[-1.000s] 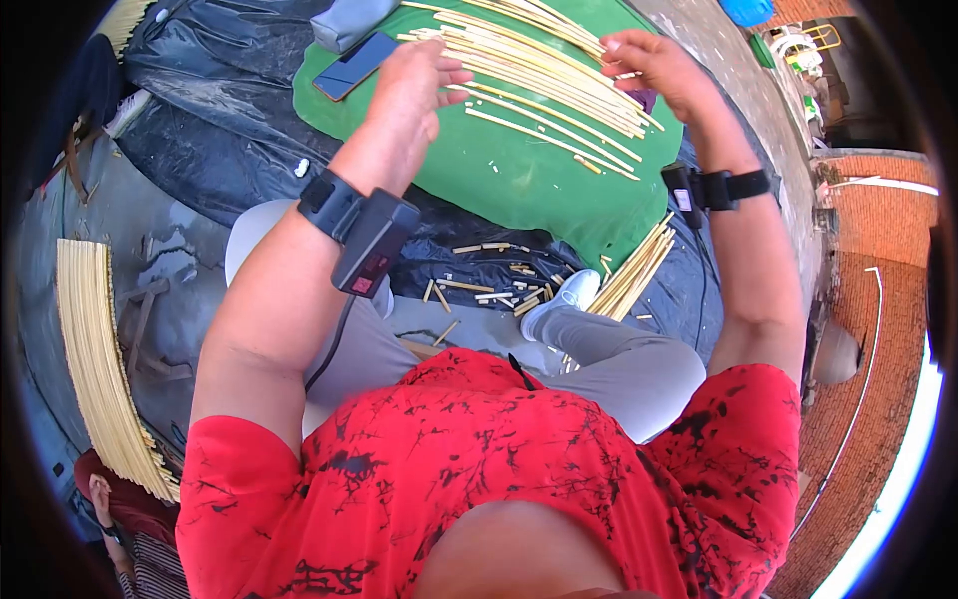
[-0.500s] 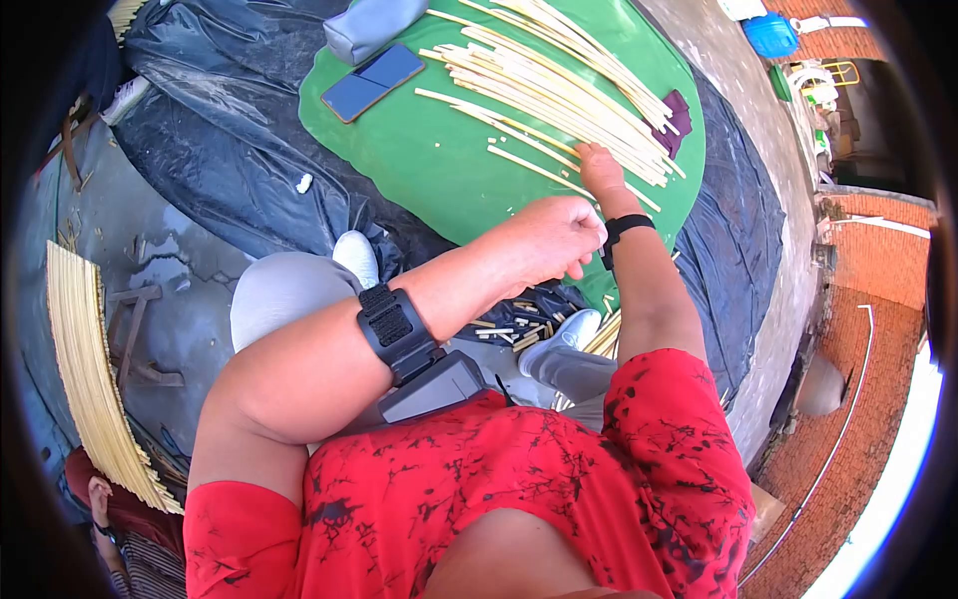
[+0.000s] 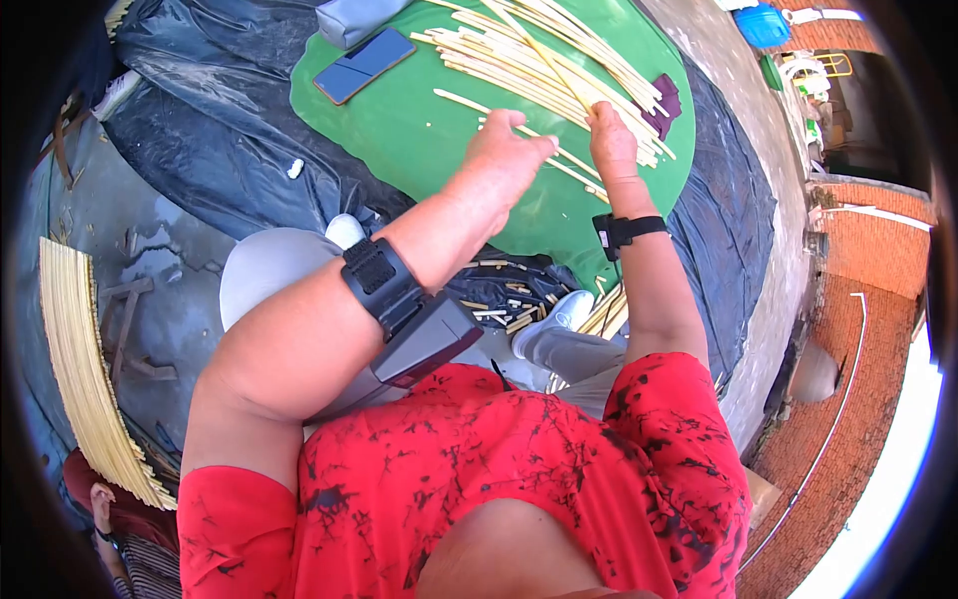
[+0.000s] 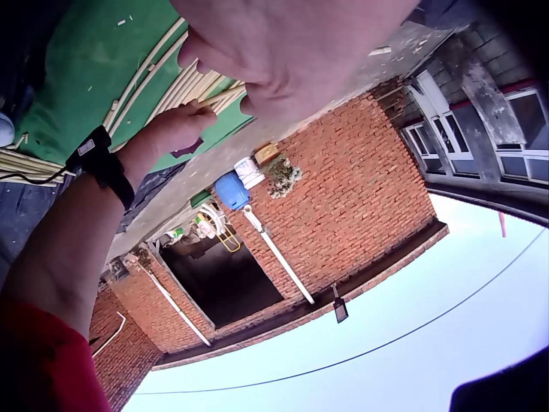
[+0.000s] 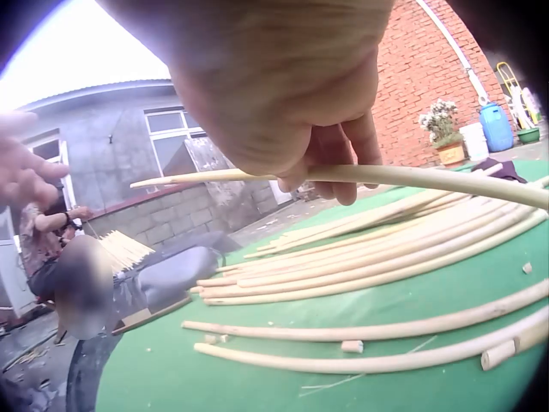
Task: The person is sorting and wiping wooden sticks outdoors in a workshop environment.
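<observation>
My right hand (image 3: 612,145) pinches one end of a pale thin stick (image 3: 544,52), which slants up and left over the other sticks (image 3: 519,75) on the green sheet (image 3: 399,135). In the right wrist view, the held stick (image 5: 412,178) crosses under the curled fingers of the right hand (image 5: 292,94), above a row of sticks (image 5: 343,275). My left hand (image 3: 489,170) hovers over the sheet near a separate stick, fingers apart and holding nothing. The left wrist view has the left hand (image 4: 292,51) close up, with the right hand (image 4: 176,129) beyond.
A phone (image 3: 364,67) and a grey pouch (image 3: 359,18) lie at the sheet's upper left, a dark cloth (image 3: 661,105) at its right. Cut pieces (image 3: 514,307) are scattered near my shoe (image 3: 569,311). Another person (image 5: 56,232) sits off to the side.
Both hands came together over the lower part of the sheet, then moved up a little. My right hand has taken a stick and swung it across the others; my left hand has drawn away to the left.
</observation>
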### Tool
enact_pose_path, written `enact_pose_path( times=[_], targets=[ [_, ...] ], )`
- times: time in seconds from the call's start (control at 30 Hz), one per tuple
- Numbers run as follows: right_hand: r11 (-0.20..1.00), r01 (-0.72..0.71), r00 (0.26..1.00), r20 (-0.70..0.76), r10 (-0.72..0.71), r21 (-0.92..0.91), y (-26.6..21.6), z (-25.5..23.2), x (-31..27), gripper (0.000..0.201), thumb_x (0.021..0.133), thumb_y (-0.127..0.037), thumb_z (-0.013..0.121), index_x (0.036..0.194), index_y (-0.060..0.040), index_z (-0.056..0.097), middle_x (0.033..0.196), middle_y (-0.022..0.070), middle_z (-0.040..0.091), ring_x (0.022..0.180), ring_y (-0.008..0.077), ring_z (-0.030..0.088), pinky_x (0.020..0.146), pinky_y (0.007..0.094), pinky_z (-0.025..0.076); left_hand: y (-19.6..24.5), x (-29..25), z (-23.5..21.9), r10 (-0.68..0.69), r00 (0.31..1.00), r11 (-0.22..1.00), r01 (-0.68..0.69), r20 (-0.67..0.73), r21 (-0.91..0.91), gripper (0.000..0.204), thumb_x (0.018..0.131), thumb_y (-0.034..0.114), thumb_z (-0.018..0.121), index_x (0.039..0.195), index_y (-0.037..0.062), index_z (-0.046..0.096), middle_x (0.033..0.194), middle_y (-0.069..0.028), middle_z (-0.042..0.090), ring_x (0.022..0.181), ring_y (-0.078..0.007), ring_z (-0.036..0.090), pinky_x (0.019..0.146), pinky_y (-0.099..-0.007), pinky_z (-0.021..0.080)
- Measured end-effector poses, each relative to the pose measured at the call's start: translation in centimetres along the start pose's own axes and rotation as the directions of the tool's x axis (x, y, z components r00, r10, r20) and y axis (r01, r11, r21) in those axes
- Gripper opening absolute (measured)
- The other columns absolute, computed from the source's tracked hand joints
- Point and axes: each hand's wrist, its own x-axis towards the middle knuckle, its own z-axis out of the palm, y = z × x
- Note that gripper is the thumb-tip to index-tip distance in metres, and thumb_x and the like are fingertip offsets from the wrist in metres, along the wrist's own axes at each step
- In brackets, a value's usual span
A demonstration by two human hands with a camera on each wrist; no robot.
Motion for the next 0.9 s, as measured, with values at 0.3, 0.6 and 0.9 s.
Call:
enact_pose_path(
  times=[0.3, 0.6, 0.9],
  targets=[
    [0.657, 0.387, 0.881, -0.050, -0.470, 0.647, -9.5, -9.9, -5.4, 0.013, 0.079, -0.017, 0.058, 0.087, -0.0079, 0.055, 0.080, 0.0098, 0.059, 0.070, 0.0297, 0.057, 0.060, 0.0339, 0.047, 0.7, 0.4, -0.5, 0.107, 0.990, 0.898, -0.137, -0.094, -0.418, 0.046, 0.087, 0.038, 0.047, 0.107, -0.0034, 0.047, 0.101, -0.0169, 0.052, 0.087, -0.0182, 0.050, 0.075, -0.0302, 0.042],
    [0.995, -0.047, 0.982, 0.188, 0.029, 0.092, 5.1, 3.1, -3.2, 0.021, 0.075, -0.019, 0.061, 0.093, -0.0095, 0.058, 0.090, 0.0124, 0.060, 0.080, 0.0316, 0.057, 0.072, 0.0368, 0.046, 1.1, -0.7, -0.1, 0.120, 0.986, 0.946, -0.148, -0.111, -0.288, 0.036, 0.092, 0.028, 0.035, 0.094, -0.0024, 0.054, 0.069, -0.0100, 0.058, 0.051, -0.0098, 0.041, 0.052, -0.0231, 0.039],
    [0.979, -0.009, 0.985, 0.168, 0.044, -0.204, 4.4, 6.6, -4.8, 0.012, 0.075, -0.014, 0.057, 0.084, -0.0089, 0.050, 0.083, 0.0094, 0.051, 0.079, 0.0278, 0.054, 0.068, 0.0375, 0.047, 0.7, -0.5, 0.3, 0.029, 0.999, 0.962, -0.037, -0.031, -0.270, 0.032, 0.091, 0.026, 0.039, 0.098, -0.0030, 0.051, 0.077, -0.0106, 0.057, 0.061, -0.0125, 0.049, 0.057, -0.0249, 0.042]
  ],
)
